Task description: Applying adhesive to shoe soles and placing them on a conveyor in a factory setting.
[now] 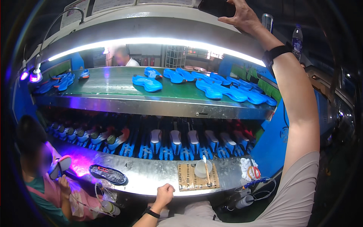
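Note:
My right arm reaches up past the light strip, and my right hand grips a dark, flat phone above the shelf top. Down at the metal bench edge, my left hand is curled into a loose fist with nothing visible in it. Just right of that fist lies a piece of printed brown cardboard. On it stands a whitish cup with a wooden-handled brush leaning in it. A black shoe sole with red marks rests on the bench to the left.
Blue midsoles lie on a green conveyor belt. Below, shoes on blue holders stand in a row. A co-worker holds a shoe at left. A white rag, a can and a bottle are at right.

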Motion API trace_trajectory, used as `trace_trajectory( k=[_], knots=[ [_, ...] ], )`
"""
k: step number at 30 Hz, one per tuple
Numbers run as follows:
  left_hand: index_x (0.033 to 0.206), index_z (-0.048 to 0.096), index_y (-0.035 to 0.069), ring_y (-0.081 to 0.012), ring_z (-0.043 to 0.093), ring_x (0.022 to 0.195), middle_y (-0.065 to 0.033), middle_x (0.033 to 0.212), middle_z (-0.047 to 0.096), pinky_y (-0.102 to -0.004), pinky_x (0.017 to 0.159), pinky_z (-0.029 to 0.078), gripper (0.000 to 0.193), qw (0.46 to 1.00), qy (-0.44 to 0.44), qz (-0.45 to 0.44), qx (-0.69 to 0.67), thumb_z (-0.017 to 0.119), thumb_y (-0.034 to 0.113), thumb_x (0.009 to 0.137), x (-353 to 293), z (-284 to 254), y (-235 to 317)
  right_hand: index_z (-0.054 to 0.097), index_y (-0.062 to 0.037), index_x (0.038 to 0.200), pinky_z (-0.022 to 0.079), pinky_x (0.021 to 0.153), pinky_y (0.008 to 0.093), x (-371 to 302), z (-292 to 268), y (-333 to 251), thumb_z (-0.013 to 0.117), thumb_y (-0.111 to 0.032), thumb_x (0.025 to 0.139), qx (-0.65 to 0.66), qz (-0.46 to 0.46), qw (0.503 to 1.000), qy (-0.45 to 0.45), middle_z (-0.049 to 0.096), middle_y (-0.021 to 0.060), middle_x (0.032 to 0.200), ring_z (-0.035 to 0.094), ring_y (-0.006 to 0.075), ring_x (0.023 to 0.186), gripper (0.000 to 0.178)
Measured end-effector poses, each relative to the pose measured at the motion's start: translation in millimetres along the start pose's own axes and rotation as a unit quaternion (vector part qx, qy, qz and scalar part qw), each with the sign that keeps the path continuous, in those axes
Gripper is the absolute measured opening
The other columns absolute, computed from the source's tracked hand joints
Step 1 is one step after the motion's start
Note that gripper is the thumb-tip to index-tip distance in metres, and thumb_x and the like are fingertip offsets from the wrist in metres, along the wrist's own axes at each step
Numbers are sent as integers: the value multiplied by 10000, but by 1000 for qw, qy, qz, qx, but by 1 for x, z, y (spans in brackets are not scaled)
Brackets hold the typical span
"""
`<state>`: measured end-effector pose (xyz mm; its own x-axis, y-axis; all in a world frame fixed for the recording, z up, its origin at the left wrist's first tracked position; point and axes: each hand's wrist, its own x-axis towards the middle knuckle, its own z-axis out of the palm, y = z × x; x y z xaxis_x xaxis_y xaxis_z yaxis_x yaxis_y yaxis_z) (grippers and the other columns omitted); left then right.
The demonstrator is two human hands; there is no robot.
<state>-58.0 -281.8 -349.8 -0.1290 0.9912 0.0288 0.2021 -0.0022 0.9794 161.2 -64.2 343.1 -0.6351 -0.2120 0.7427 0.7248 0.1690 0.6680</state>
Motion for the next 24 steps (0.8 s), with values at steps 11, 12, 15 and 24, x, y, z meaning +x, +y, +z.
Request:
trace_trajectory(
  k=[11,12,15,24],
  knots=[
    [805,689,-8,-104,577,463,-66,565,630,-271,456,454,235,1000,-12,-11,-27,537,108,939,-1,-4,3,538,-21,1256,470,1019,430,3,-27,-14,879,-424,653,135,154,972,-113,520,190,1210,545,382,1182,801],
    [809,686,4,-83,540,435,-48,554,615,-254,410,419,240,999,-17,-9,-48,525,111,951,-1,-5,3,573,-18,1252,472,1010,411,1,-23,-11,864,-420,686,118,137,978,-100,560,178,1213,567,353,1166,753],
    [812,686,4,-83,534,432,-47,553,613,-256,409,418,239,998,-18,-20,-56,521,110,950,-1,-5,5,629,-17,1245,475,1014,379,-7,-2,-3,794,-456,777,127,100,985,-63,643,155,1186,616,316,1136,662],
    [806,675,-24,-117,602,482,-72,566,628,-284,480,471,241,999,-12,-25,-46,533,110,948,-3,-8,9,696,-22,1206,468,982,338,-4,-17,12,794,-411,815,478,260,777,-316,693,115,1177,626,235,1103,560]
  ],
)
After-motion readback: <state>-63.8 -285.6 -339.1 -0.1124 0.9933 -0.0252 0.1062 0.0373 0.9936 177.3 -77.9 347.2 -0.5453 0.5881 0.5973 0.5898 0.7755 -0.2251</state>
